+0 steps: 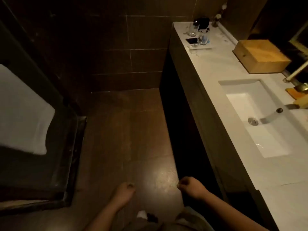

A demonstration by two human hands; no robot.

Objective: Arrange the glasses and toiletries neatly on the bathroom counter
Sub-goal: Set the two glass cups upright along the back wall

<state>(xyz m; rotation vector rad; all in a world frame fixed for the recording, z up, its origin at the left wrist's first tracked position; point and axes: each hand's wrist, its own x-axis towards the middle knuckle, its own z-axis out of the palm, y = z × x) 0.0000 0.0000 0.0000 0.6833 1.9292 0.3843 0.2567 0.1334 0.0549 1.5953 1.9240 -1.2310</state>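
Observation:
Two clear glasses stand at the far end of the white bathroom counter [221, 69]: one glass [193, 30] further back and another glass [200, 39] nearer, beside a dark flat packet [191, 41] and pale toiletry items [200, 46]. A black object [202, 23] sits behind them. My left hand [124, 193] and my right hand [191, 186] hang low over the dark floor, both loosely curled with nothing in them, far from the glasses.
A wooden box [261, 55] rests on the counter before the white sink [260, 117], with a brass tap [300, 97] at the right. A white towel [23, 114] hangs at the left by a shower threshold [75, 164]. Dark tiled floor [130, 130] lies ahead.

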